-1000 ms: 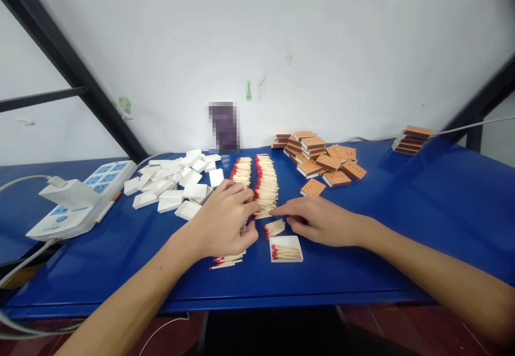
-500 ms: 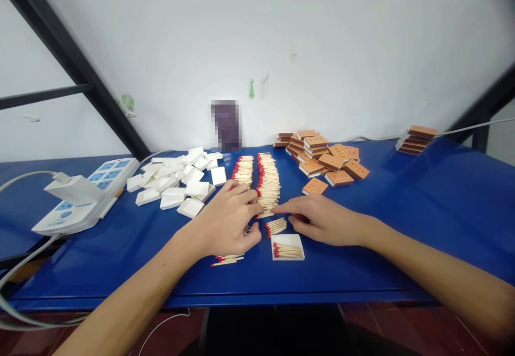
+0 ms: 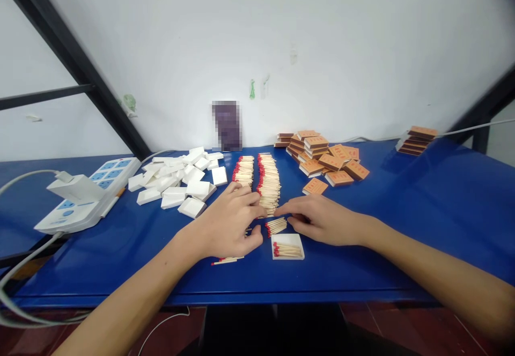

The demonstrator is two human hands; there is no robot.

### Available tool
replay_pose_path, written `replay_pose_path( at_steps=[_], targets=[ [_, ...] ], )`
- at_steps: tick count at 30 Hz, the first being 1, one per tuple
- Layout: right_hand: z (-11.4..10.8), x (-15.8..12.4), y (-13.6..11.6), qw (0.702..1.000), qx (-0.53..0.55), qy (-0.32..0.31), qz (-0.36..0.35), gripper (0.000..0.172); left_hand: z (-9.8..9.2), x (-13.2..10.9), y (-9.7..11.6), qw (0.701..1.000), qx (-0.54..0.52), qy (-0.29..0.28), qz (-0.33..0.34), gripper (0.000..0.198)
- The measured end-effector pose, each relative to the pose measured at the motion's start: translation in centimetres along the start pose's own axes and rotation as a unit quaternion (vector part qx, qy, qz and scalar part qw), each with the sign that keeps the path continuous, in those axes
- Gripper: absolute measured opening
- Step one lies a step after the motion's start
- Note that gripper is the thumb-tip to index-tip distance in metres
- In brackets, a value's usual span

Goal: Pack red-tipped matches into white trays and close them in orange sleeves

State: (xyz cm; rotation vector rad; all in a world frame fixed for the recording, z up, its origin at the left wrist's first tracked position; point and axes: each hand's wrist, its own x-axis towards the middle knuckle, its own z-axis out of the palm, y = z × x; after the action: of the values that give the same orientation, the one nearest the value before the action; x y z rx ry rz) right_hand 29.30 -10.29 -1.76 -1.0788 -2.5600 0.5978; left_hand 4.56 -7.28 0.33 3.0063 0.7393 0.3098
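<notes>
Two long rows of red-tipped matches lie on the blue table, a left row (image 3: 243, 171) and a right row (image 3: 269, 184). My left hand (image 3: 233, 222) is over the near end of the left row, its index fingertip at the heads of the right row's near end and its thumb apart. Opposite, my right hand (image 3: 317, 219) points its index finger at the stick ends there, thumb held away. Between the hands lies a small bunch of matches (image 3: 277, 227). Just below it sits a white matchbox tray (image 3: 298, 236) holding several matches. Loose matches (image 3: 227, 260) show under my left wrist, partly hidden.
White matchbox trays (image 3: 173, 182) are heaped on the left. Orange matchbox sleeves (image 3: 332, 160) are piled at the back right, with a separate stack (image 3: 418, 139) farther right. A power strip (image 3: 90, 195) with a plugged charger stands at the left, its cables trailing.
My left index finger has shifted slightly right and down at the right row's near end. My right hand has edged slightly right. The tray and piles stay put.
</notes>
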Motion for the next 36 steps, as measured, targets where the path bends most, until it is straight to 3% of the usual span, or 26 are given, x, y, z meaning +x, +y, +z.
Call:
replay_pose_path(
  at_steps=[9, 36],
  targets=[
    [0.07, -0.09, 0.09, 1.000, 0.002, 0.003, -0.002, 0.036, 0.10, 0.11, -0.01, 1.000, 0.002, -0.001, -0.001, 0.019],
    [-0.18, -0.06, -0.13, 1.000, -0.018, -0.013, -0.006, 0.037, 0.05, 0.17, 0.09, 1.000, -0.005, -0.026, 0.008, 0.028]
  ],
)
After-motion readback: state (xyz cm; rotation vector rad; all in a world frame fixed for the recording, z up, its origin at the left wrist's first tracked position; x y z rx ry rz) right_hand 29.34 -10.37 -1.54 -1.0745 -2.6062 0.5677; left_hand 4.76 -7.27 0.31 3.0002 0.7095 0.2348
